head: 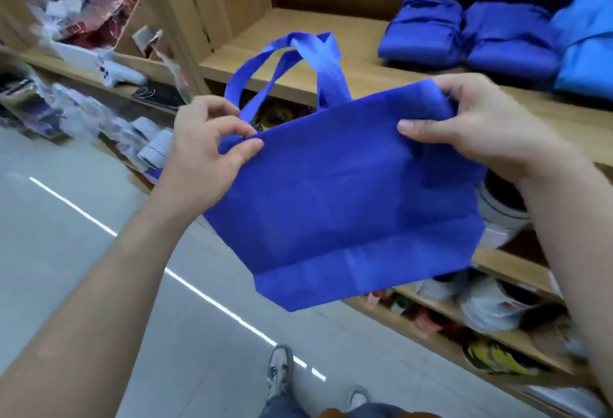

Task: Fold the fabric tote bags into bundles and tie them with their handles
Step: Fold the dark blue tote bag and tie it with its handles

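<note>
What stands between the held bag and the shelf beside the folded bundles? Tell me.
Nothing visible does. The left hand and right hand hold the bag in the air; the shelf left of the bundles is bare.

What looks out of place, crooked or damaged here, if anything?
Nothing looks damaged. The tote bag hangs slightly tilted between the left hand and right hand, which pinch its top corners. Only the cluttered left shelves look untidy, though blurred.

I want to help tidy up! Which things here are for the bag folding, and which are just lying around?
For the job: blue tote bag, in the left hand and right hand; its handles; folded blue bundles on the shelf.
Lying about: white tub; yellow-and-black item; blurred clutter.
</note>
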Motion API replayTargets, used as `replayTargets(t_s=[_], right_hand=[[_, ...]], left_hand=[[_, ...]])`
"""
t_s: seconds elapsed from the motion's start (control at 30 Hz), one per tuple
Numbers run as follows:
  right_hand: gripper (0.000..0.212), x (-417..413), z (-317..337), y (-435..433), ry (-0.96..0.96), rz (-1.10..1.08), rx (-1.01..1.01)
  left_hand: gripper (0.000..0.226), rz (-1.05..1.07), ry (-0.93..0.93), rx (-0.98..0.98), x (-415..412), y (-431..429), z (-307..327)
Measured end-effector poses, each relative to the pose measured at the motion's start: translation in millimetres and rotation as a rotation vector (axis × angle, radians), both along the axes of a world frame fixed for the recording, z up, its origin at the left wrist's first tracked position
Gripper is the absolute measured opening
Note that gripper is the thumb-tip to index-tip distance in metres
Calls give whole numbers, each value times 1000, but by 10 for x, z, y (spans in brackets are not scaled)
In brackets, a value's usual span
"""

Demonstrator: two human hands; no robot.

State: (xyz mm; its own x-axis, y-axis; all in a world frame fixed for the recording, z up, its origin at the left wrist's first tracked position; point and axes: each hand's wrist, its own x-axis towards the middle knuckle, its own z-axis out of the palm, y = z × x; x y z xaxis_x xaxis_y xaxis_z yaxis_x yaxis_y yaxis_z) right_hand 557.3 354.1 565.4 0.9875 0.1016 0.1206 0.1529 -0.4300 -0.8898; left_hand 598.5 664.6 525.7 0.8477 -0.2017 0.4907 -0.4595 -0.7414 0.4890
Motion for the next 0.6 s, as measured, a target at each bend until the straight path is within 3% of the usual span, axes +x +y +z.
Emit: replayTargets(t_s=[0.07, 0.17, 0.23, 0.3, 0.37, 0.47, 0.6], right_hand=[[9, 171, 65, 32, -94, -66, 30], [12, 405, 218, 59, -201, -148, 110], [15, 591, 361, 101, -264, -227, 153], [15, 787, 522, 157, -333, -321, 147], [12, 1021, 680, 199, -426, -457, 57], [29, 1302, 801, 181, -532, -679, -286], [50, 1515, 785, 109, -565, -805, -569]], left_hand=[[21, -31, -17, 29, 320, 33, 198], [57, -127, 8, 10, 704, 53, 463], [73, -142, -134, 70, 1005, 61, 618], [72, -113, -374, 159, 1231, 60, 714], [60, -205, -480, 214, 1461, 82, 775], [58, -470, -190, 357, 1755, 50, 690], [97, -620, 122, 721, 1978, 12, 367]])
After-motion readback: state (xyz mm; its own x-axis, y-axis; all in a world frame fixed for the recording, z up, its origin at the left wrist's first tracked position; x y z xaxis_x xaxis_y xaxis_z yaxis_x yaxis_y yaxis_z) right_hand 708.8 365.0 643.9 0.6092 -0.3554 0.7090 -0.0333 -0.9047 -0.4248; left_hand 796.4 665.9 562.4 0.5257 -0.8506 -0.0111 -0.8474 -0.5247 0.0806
